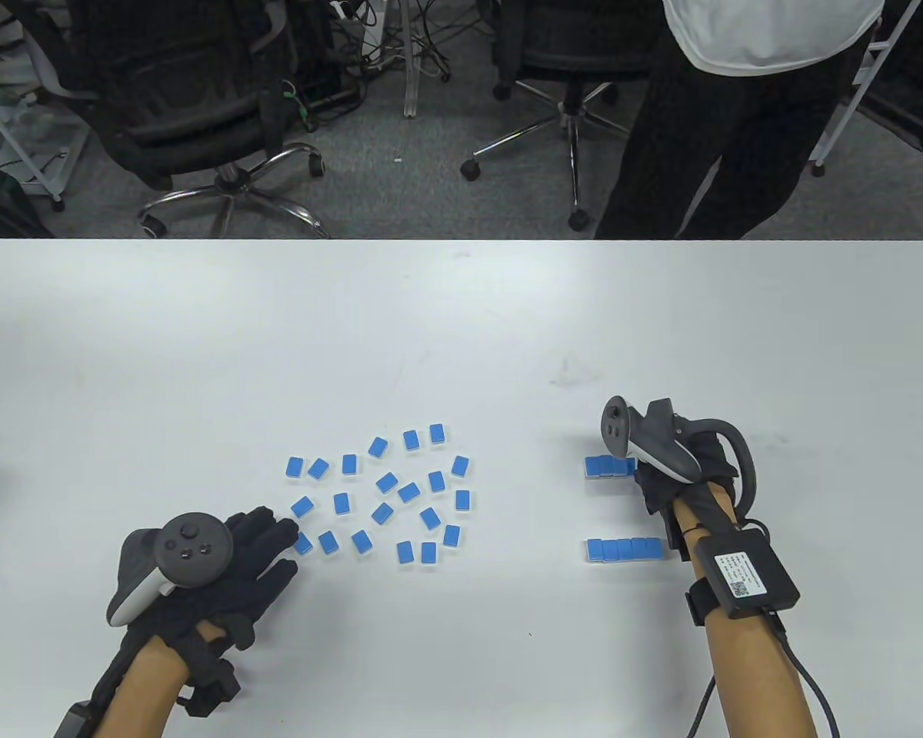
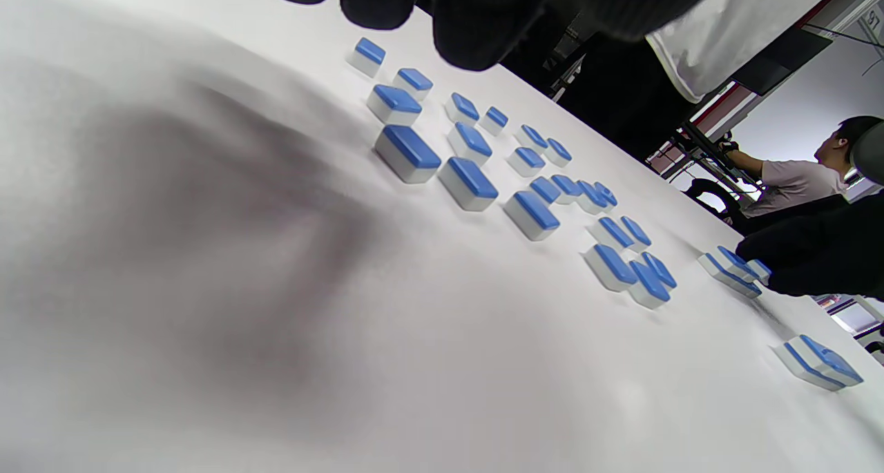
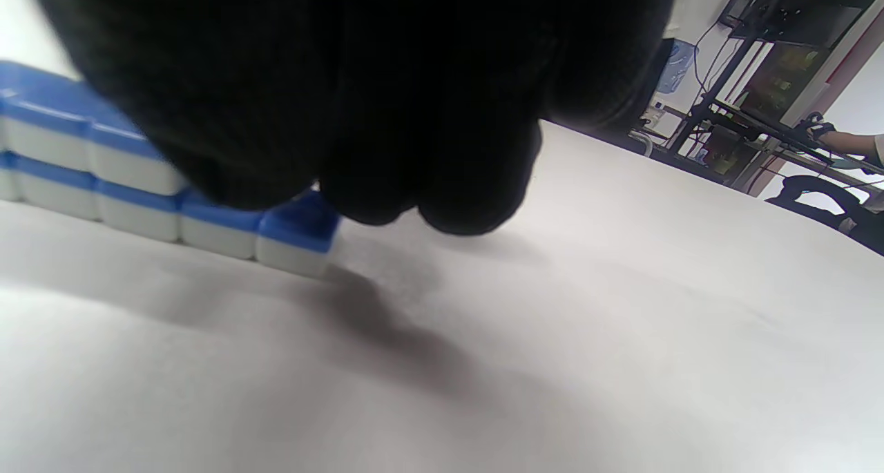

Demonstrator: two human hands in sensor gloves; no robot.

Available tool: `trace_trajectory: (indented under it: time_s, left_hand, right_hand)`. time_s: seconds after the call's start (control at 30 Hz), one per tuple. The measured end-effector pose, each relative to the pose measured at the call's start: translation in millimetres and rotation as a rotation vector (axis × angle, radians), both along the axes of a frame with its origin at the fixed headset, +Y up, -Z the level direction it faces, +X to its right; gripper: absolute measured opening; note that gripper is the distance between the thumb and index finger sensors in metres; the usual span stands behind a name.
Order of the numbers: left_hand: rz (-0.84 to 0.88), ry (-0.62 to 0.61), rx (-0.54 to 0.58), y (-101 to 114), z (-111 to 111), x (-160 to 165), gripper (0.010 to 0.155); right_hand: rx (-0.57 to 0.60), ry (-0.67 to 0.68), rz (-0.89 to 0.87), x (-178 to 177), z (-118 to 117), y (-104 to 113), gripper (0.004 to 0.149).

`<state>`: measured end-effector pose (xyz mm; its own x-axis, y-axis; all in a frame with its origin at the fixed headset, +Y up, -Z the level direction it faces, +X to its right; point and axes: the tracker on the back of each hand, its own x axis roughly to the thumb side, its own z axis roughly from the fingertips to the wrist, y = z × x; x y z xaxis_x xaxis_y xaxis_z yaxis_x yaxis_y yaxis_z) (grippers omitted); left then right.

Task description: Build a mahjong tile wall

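Observation:
Several loose blue-backed mahjong tiles (image 1: 384, 492) lie scattered at the table's middle; they also show in the left wrist view (image 2: 469, 176). My left hand (image 1: 281, 542) is spread open and empty, its fingertips (image 2: 476, 24) just beside the nearest loose tile (image 1: 302, 544). Two tile rows stand on the right: a far row (image 1: 608, 467) and a near row (image 1: 624, 549). My right hand (image 1: 646, 480) hangs over the far row's right end. In the right wrist view that row (image 3: 138, 197) is two tiles high and my curled fingers (image 3: 428, 183) cover its end; whether they hold a tile is hidden.
The white table (image 1: 461, 323) stretches wide behind the tiles. Beyond its far edge stand office chairs (image 1: 200, 115) and a standing person (image 1: 723, 115). A cable runs from the box (image 1: 746, 575) on my right forearm.

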<state>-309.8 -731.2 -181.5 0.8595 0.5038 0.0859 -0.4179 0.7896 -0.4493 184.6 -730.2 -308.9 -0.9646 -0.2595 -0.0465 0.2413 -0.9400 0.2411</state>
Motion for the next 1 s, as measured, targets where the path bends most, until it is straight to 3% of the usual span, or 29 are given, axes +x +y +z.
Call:
trace_trajectory:
  time_s: [0.67,0.87,1.0]
  left_hand:
    - [-0.001,-0.007,0.002,0,0,1,0.067]
    - [0.001,-0.007,0.008,1,0,1,0.068]
    - [0.001,-0.01,0.007,0,0,1,0.067]
  right_hand:
    - [-0.008,0.044,0.051,-7,2,-6,0.055]
    - [0.013,0.051,0.049,-18,1,8,0.06]
    - [0.082,0.151,0.043,-54,3,24,0.057]
